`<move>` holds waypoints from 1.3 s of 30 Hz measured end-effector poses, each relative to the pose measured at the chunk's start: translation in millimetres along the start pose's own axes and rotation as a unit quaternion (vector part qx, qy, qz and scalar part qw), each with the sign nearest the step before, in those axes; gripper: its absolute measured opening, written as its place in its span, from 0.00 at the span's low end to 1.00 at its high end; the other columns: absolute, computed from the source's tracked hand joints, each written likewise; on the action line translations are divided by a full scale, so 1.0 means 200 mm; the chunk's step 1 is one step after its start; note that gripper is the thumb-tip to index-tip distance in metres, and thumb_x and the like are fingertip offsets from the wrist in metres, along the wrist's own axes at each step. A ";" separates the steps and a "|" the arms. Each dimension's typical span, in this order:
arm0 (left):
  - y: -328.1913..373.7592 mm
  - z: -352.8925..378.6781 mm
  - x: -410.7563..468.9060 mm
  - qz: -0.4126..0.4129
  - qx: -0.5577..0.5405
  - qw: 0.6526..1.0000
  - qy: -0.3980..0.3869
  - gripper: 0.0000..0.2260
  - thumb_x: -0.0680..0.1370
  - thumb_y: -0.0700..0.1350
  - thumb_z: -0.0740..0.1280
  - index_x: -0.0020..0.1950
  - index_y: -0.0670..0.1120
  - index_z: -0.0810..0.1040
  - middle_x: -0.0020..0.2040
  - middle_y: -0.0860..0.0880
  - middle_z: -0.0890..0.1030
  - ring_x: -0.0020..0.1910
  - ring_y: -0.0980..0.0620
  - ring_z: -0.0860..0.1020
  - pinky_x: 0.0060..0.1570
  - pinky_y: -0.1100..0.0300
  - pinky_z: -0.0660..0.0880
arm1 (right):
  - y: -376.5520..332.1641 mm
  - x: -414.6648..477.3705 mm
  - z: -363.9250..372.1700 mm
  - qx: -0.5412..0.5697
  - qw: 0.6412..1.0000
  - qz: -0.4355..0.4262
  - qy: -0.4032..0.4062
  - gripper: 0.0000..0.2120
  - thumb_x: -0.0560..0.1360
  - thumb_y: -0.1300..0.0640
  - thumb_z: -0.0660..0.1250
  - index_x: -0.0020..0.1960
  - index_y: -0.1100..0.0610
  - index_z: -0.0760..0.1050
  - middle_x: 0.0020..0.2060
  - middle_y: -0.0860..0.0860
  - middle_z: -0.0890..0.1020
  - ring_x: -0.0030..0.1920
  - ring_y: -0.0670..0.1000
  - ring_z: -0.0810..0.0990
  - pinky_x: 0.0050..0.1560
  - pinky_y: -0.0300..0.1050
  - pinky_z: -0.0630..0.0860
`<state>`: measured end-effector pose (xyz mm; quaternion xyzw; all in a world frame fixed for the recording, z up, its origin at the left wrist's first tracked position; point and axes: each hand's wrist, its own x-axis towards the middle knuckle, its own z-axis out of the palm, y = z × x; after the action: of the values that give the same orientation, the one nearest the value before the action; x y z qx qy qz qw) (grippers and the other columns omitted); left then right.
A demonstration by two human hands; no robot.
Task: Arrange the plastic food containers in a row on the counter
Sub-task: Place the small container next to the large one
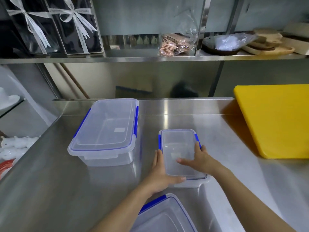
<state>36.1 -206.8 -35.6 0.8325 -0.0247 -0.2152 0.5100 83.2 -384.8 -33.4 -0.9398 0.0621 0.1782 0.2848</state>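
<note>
Nearest container (167,216): a clear lidded box with blue clips, cut off by the bottom edge of the view, just under the left forearm.
Left hand (161,174): grip wrapped on the small container's near left corner, thumb laid along the lid's near edge, fingers pressed against the left wall.
Right hand (199,159): grip spread over the small container's right side, thumb flat on the lid, fingers hooked over the right rim beside the blue clip.
Small container (181,148): clear, lid on, blue clips on both long sides; it sits between the two hands, held by both, its far half sticking out past the fingers. Whether its base rests on the surface or is slightly raised, I cannot tell.
Surface (50,190): brushed steel, shiny.
Large container (107,128): clear with blue clips, lid shut, standing to the left of the small one and farther back, apart from both hands.
Cutting board (275,119): yellow, at the far right, tilted against the back.
Shelf (150,58): steel, above the surface, carrying ribbon-tied black boxes (55,25) on the left and wooden boards (270,44) on the right.
</note>
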 end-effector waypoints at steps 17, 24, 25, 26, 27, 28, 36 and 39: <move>-0.06 -0.07 0.13 0.305 0.397 0.836 0.224 0.16 0.65 0.55 0.76 0.47 0.47 0.83 0.44 0.52 0.85 0.44 0.55 0.83 0.42 0.65 0.78 | 0.13 0.12 -0.07 -0.060 0.974 -0.217 0.001 0.43 0.61 0.38 0.74 0.71 0.45 0.59 0.75 0.43 0.54 0.75 0.46 0.50 0.72 0.45 0.57; -0.06 -0.19 0.38 0.176 0.425 0.873 0.163 0.37 0.75 0.61 0.59 0.75 0.46 0.46 0.74 0.52 0.43 0.75 0.56 0.46 0.72 0.60 0.43 | -0.01 0.38 -0.05 -0.088 0.972 -0.213 0.052 0.38 0.72 0.40 0.63 0.75 0.50 0.50 0.76 0.46 0.48 0.75 0.44 0.43 0.73 0.42 0.52; -0.06 -0.21 0.42 0.152 0.427 0.880 0.139 0.39 0.75 0.62 0.58 0.75 0.47 0.40 0.74 0.53 0.37 0.75 0.56 0.40 0.71 0.60 0.38 | -0.03 0.41 -0.05 -0.097 0.973 -0.206 0.044 0.37 0.73 0.40 0.61 0.75 0.51 0.47 0.76 0.47 0.45 0.75 0.45 0.41 0.73 0.43 0.52; -0.06 -0.22 0.46 0.135 0.433 0.882 0.127 0.40 0.75 0.63 0.58 0.74 0.47 0.37 0.75 0.53 0.36 0.74 0.55 0.38 0.70 0.59 0.36 | -0.05 0.45 -0.06 -0.109 0.974 -0.197 0.037 0.37 0.74 0.40 0.59 0.75 0.51 0.44 0.76 0.47 0.43 0.75 0.45 0.40 0.73 0.44 0.52; -0.05 -0.24 0.49 0.122 0.437 0.883 0.118 0.41 0.75 0.63 0.58 0.74 0.47 0.36 0.75 0.52 0.36 0.74 0.55 0.37 0.70 0.59 0.36 | -0.07 0.47 -0.06 -0.121 0.974 -0.187 0.032 0.37 0.75 0.40 0.57 0.75 0.51 0.42 0.76 0.47 0.42 0.75 0.46 0.39 0.73 0.45 0.53; -0.05 -0.25 0.52 0.109 0.440 0.885 0.108 0.41 0.75 0.63 0.59 0.74 0.47 0.36 0.76 0.51 0.36 0.75 0.54 0.37 0.70 0.58 0.35 | -0.09 0.49 -0.06 -0.137 0.974 -0.179 0.031 0.36 0.75 0.40 0.56 0.75 0.51 0.41 0.76 0.48 0.41 0.75 0.46 0.39 0.73 0.45 0.55; 0.00 -0.28 0.59 0.055 0.486 0.870 0.063 0.43 0.75 0.58 0.63 0.74 0.47 0.34 0.77 0.49 0.35 0.75 0.50 0.36 0.71 0.53 0.36 | -0.15 0.51 -0.05 -0.272 0.952 -0.128 0.052 0.35 0.77 0.39 0.46 0.74 0.54 0.37 0.77 0.53 0.42 0.76 0.52 0.42 0.75 0.51 0.50; 0.08 -0.32 0.54 0.051 0.488 0.871 0.035 0.37 0.77 0.53 0.62 0.75 0.48 0.40 0.78 0.47 0.42 0.76 0.48 0.41 0.73 0.51 0.40 | -0.16 0.46 -0.03 -0.261 0.955 -0.120 0.074 0.34 0.77 0.38 0.46 0.75 0.55 0.37 0.77 0.53 0.44 0.76 0.52 0.43 0.75 0.51 0.47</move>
<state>161.1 -189.2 -32.2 0.9800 -0.1509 -0.1201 0.0501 176.8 -363.1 -46.6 -0.9925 -0.0786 0.0833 0.0434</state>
